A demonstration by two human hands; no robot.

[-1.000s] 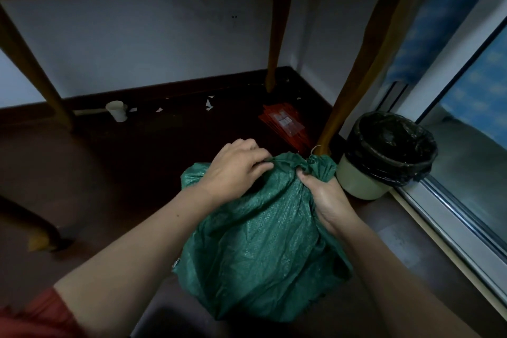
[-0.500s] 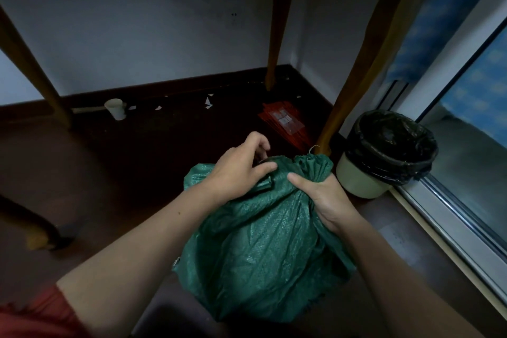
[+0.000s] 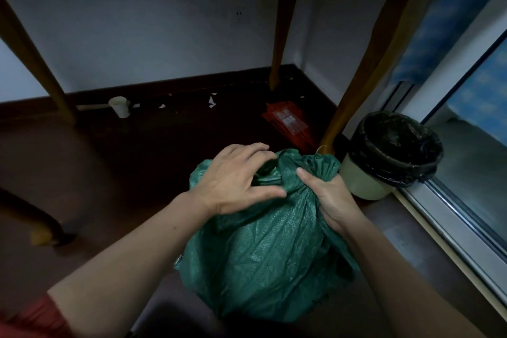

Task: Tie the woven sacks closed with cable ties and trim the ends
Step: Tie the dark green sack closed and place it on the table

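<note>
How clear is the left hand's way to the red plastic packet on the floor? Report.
Probably yes: the left hand lies open on the green woven sack, and only bare floor lies between it and the red plastic packet beyond.

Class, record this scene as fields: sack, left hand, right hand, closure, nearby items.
sack: green, woven, on the floor, mouth bunched
left hand: fingers spread, resting on the sack top
right hand: grips the bunched neck
closure: nothing visibly tied round the neck
nearby items: black-lined bin right of the sack; red packet beyond it
</note>
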